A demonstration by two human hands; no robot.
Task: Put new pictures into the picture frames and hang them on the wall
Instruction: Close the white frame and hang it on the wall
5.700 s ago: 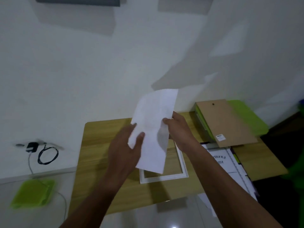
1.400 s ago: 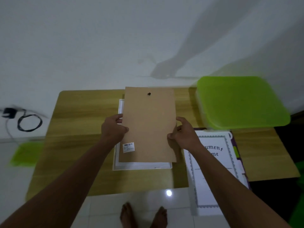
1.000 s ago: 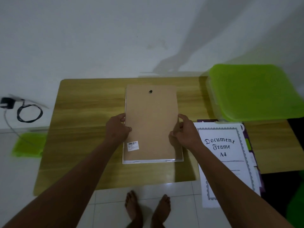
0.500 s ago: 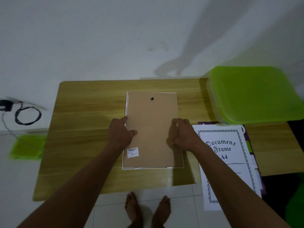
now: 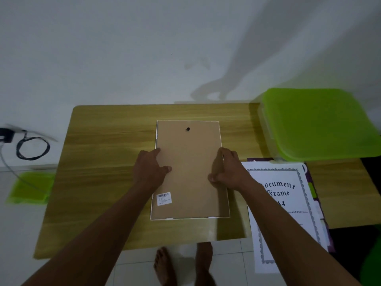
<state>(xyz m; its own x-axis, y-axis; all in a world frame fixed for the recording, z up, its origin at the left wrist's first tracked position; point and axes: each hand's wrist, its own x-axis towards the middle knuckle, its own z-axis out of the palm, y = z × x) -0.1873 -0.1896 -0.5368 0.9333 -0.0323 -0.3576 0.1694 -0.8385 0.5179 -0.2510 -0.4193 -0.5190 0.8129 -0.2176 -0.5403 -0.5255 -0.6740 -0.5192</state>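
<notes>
A white picture frame [image 5: 153,217] lies face down in the middle of the wooden table [image 5: 103,153]. Its brown backing board [image 5: 189,168], with a black hanger hole near the far end and a barcode sticker at the near left, sits inside the frame's rim. My left hand [image 5: 149,169] rests on the board's left edge, thumb laid on the board. My right hand [image 5: 226,169] presses on the right edge with its fingers bent over the rim. The picture under the board is hidden.
A lime green plastic box [image 5: 317,122] stands at the table's far right. A white "Document Frame A4" sheet [image 5: 286,203] lies on a purple folder at the right and overhangs the near edge. On the floor at left are a black cable [image 5: 31,148] and a green lid [image 5: 28,190].
The paper sheet held 5.7 s ago is gone from view and the backing board has come down over the frame. In the last second the board settled flat inside the rim and my hands shifted onto its edges.
</notes>
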